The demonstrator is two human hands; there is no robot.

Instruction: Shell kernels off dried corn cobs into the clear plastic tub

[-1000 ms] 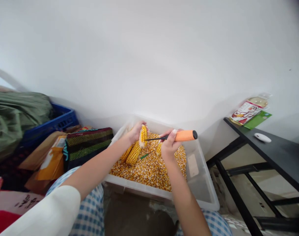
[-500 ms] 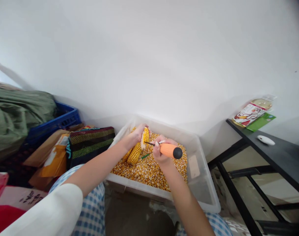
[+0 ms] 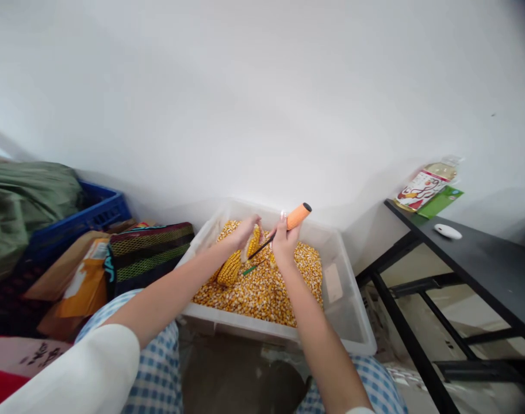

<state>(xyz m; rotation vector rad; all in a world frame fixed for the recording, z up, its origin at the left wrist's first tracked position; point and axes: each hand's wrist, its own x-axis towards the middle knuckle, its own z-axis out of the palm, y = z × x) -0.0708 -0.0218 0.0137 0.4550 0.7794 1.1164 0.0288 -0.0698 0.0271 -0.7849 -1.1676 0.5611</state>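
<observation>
My left hand [image 3: 245, 230] is closed round a yellow corn cob [image 3: 253, 242], partly stripped, over the plastic bin. In my right hand [image 3: 286, 241] is a screwdriver [image 3: 298, 216] with an orange handle and black end, its dark shaft slanting down left so that the tip meets the cob or lies just by it. Loose corn kernels [image 3: 262, 299] fill much of the translucent bin [image 3: 352, 299]. More whole cobs [image 3: 230, 270] lie on the kernels below my left hand. A small green stick-like piece [image 3: 249, 270] rests on the kernels beside them.
On the right stands a black table [image 3: 495, 259] with a bottle [image 3: 426, 184], a green packet [image 3: 441, 201] and a white oval object [image 3: 447, 231]. To the left are a mesh bag [image 3: 154, 253], cardboard [image 3: 85, 282] and a blue crate [image 3: 102, 207]. A white wall rises behind the bin.
My right hand has turned the screwdriver: its handle, earlier pointing right toward me, now points up and right, with the shaft slanting down. The left hand still holds the cob. The view has shifted slightly.
</observation>
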